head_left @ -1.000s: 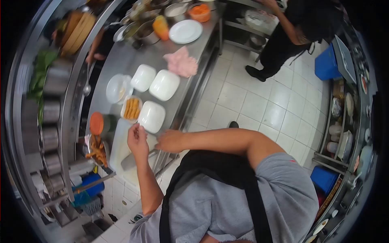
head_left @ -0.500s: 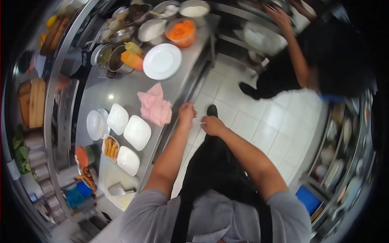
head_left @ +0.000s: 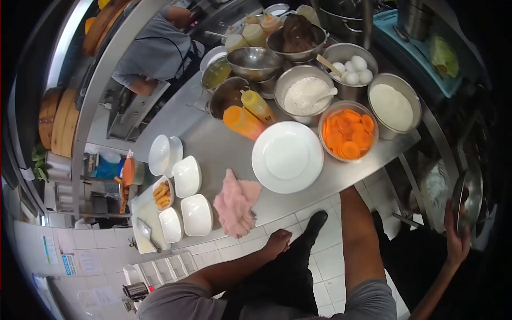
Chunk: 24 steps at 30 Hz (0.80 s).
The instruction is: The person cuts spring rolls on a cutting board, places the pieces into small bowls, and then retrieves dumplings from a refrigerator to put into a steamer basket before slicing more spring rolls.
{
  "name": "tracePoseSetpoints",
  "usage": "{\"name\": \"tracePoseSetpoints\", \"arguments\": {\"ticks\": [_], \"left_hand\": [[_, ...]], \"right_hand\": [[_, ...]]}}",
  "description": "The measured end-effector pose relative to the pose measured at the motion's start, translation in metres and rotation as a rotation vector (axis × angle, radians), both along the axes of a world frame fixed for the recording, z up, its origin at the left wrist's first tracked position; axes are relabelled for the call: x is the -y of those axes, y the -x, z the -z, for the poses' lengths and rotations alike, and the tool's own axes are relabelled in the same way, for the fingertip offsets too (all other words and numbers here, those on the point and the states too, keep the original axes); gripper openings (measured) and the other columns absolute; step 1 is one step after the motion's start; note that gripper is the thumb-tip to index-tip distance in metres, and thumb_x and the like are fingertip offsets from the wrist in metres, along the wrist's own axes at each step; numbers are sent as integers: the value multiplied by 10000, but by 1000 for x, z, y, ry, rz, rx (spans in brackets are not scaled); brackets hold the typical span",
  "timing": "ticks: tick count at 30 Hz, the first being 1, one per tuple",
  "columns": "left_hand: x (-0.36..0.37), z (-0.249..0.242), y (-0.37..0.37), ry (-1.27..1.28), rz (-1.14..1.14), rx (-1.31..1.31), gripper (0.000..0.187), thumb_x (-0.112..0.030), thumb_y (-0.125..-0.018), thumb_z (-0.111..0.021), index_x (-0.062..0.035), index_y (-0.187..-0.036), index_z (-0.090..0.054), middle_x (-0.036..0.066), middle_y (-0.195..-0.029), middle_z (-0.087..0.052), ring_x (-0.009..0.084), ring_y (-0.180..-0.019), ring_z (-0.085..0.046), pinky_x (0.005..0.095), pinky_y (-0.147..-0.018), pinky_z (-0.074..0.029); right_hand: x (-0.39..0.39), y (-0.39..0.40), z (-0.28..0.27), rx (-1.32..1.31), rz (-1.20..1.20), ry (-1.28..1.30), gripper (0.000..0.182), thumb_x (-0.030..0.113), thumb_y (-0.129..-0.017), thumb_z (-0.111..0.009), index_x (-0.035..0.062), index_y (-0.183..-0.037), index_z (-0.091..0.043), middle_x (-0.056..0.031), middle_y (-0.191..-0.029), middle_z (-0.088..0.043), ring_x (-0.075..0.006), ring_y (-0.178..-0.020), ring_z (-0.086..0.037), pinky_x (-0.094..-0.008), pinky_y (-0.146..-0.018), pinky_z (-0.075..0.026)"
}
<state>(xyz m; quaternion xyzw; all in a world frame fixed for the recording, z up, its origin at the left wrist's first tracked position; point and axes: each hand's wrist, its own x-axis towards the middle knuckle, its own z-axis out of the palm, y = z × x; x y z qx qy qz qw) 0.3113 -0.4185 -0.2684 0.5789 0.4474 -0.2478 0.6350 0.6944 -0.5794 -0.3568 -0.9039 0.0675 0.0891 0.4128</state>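
My left hand (head_left: 278, 242) hangs in front of the steel counter's near edge with its fingers curled, and nothing shows in it. A crumpled pink cloth (head_left: 236, 205) on the counter is nearest to it. From the lower right my right arm (head_left: 360, 234) reaches forward and disappears beneath the counter's edge, so the right hand is hidden. Above that spot stand a tub of sliced carrots (head_left: 348, 130) and a stack of white plates (head_left: 287, 157). White square bowls (head_left: 196, 215) and a dish of fried sticks (head_left: 162, 193) sit left of the cloth.
Behind the plates are sauce bottles (head_left: 242, 121), a bowl of flour (head_left: 305, 93), a pot of eggs (head_left: 352, 69) and a pot of pale powder (head_left: 394, 106). A metal scraper (head_left: 144, 229) lies at the left. At the right a co-worker's hand (head_left: 457, 240) grips a pan (head_left: 472, 200).
My view has swung toward the counter. The hands, close together before, are now apart: the right arm has stretched forward under the counter's edge, while the left stays low near the body.
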Motion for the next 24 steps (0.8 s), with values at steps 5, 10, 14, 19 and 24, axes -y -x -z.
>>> {"name": "tracePoseSetpoints", "arguments": {"ticks": [5,10,14,19,24], "left_hand": [[-30,-1,48,-152,-74,-39,339,-343,-1074,-688,-10,-1113,-641,80,-898,-675,184,-705,-715,343,-610,-597],[20,-11,48,-96,-122,-82,327,-340,-1063,-698,-20,-1104,-642,84,-891,-675,192,-686,-701,362,-619,-595],[95,-6,42,62,-133,179,286,-333,-1068,-666,-48,-1056,-667,61,-789,-638,170,-627,-647,342,-530,-536],[194,15,65,139,-137,283,254,-299,-1071,-613,-70,-1162,-676,57,-877,-663,185,-660,-645,328,-572,-563],[253,46,154,145,-48,248,214,-303,-1095,-610,-94,-1056,-599,48,-843,-578,231,-715,-611,423,-674,-582]], "right_hand": [[-10,-37,8,8,-12,17,395,266,-995,-738,3,-1290,-734,-239,-1125,-793,-390,-1062,-777,-503,-924,-633],[6,3,6,81,-11,-39,392,268,-1010,-739,-4,-1293,-730,-206,-1105,-803,-370,-1028,-787,-490,-897,-646],[65,93,-21,-68,58,-359,430,246,-1058,-679,-23,-1392,-648,-193,-1095,-797,-377,-928,-792,-477,-787,-672],[251,347,-107,-277,284,-743,312,140,-1093,-580,-30,-1324,-705,-169,-984,-772,-305,-735,-782,-439,-611,-682],[513,622,-154,-466,335,-319,353,181,-968,-608,-80,-1140,-773,-247,-919,-791,-368,-810,-821,-468,-716,-686]]}}
